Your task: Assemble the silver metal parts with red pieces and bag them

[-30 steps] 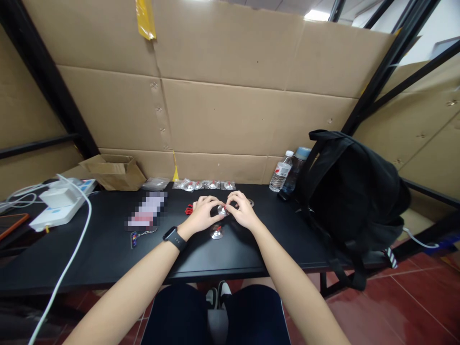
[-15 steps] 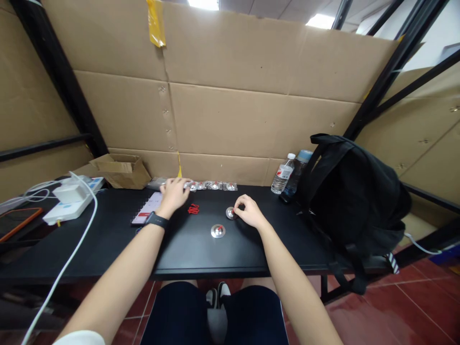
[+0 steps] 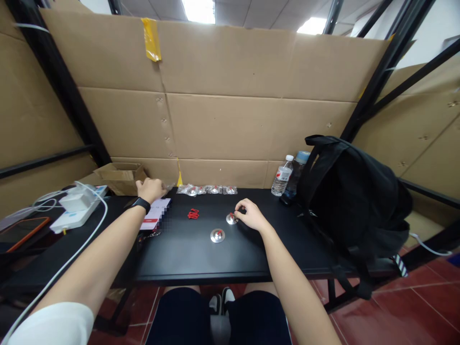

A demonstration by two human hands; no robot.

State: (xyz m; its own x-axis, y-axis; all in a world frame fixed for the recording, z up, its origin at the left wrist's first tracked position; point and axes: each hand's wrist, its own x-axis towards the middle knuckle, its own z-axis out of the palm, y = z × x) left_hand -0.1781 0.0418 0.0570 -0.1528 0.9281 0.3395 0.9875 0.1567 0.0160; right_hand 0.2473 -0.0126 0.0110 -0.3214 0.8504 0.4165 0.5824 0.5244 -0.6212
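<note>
My right hand (image 3: 250, 214) has its thumb and forefinger pinched at the red loop of a small silver finger cymbal (image 3: 231, 219) on the black tabletop. A second finger cymbal (image 3: 217, 235) with a red loop lies apart, nearer the front edge. My left hand (image 3: 150, 190), with a black watch on the wrist, is at the back left, above the far end of a phone (image 3: 155, 214) and beside some clear plastic. Its fingertips are hidden, so I cannot see a hold. Between the hands lies a small heap of red cords (image 3: 193, 213).
Several bagged cymbals (image 3: 214, 189) line the back edge. An open cardboard box (image 3: 121, 178), a white power strip (image 3: 77, 208) and an orange-edged phone (image 3: 23, 234) are at left. Water bottles (image 3: 282, 178) and a black backpack (image 3: 355, 206) stand at right, before a cardboard wall (image 3: 230, 124).
My left hand has moved left, away from the bagged cymbals towards the cardboard box. My right hand stays at the same finger cymbal. The view has tilted up slightly.
</note>
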